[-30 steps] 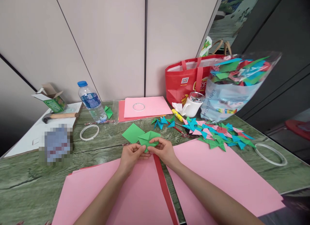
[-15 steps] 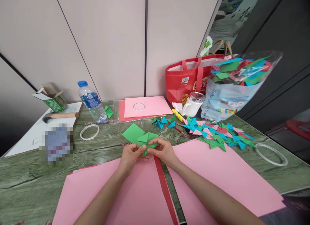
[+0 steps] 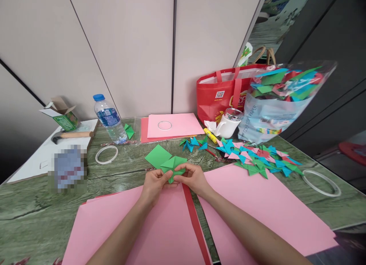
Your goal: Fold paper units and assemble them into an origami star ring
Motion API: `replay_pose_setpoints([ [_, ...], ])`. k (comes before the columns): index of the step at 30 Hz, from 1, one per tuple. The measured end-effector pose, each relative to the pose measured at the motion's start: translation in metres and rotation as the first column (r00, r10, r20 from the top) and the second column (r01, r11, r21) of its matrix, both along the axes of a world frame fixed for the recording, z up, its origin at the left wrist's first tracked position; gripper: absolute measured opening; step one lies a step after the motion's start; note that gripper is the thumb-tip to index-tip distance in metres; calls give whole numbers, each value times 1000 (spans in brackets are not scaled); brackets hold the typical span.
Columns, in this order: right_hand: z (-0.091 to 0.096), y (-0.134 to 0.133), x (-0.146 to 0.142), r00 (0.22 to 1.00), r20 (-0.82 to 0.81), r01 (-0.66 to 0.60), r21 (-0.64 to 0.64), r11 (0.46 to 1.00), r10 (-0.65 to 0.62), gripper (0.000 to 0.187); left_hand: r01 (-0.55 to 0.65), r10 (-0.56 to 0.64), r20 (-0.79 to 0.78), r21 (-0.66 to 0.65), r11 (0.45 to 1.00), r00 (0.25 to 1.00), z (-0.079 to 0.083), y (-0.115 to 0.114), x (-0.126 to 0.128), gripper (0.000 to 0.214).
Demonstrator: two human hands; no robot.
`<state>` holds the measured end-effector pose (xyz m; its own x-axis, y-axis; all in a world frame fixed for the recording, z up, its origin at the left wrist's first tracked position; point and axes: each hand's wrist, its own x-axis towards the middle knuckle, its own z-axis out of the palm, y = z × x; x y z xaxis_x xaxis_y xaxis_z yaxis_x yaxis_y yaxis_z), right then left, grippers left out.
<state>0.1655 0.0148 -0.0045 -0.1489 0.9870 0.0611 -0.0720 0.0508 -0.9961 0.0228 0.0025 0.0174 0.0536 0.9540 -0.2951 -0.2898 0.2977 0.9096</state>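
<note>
Between both hands is a partly folded green origami paper (image 3: 173, 163), its creased flaps standing up a little. My left hand (image 3: 156, 182) pinches its lower left side with thumb and fingers. At its right edge, my right hand (image 3: 193, 176) grips with thumb and index finger. Just behind lies a flat green paper square (image 3: 158, 156) on the table, partly covered by the folded one. Under my forearms are large pink sheets (image 3: 160, 227), with a red sheet edge (image 3: 194, 219) showing along the right side of the left stack.
Folded paper stars (image 3: 257, 158) and small blue folded pieces (image 3: 188, 144) lie to the right. Behind them stand a white mug (image 3: 228, 124), a red bag (image 3: 210, 99) and a plastic bag of folded papers (image 3: 265, 116). Leftward are a bottle (image 3: 110, 120), tape roll (image 3: 106, 155) and hammer (image 3: 74, 134).
The view has shifted very slightly. Both hands keep their grip on the green origami paper, and the left hand's lower fingers have drawn in a little beneath it.
</note>
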Motion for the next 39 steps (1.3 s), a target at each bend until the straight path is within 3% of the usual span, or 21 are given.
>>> replay_pose_setpoints([
  [20,0,2,3,998,-20,-53,-47,997,52,28,38,-37,17,-7,999,999,-5,0,0,35],
  [32,-4,4,3,998,63,-11,110,994,4,18,31,-32,-42,-24,999,999,-1,0,1,38],
  [39,-4,3,3,995,89,-47,150,988,34,16,31,-31,-40,-10,999,999,-1,0,1,40],
])
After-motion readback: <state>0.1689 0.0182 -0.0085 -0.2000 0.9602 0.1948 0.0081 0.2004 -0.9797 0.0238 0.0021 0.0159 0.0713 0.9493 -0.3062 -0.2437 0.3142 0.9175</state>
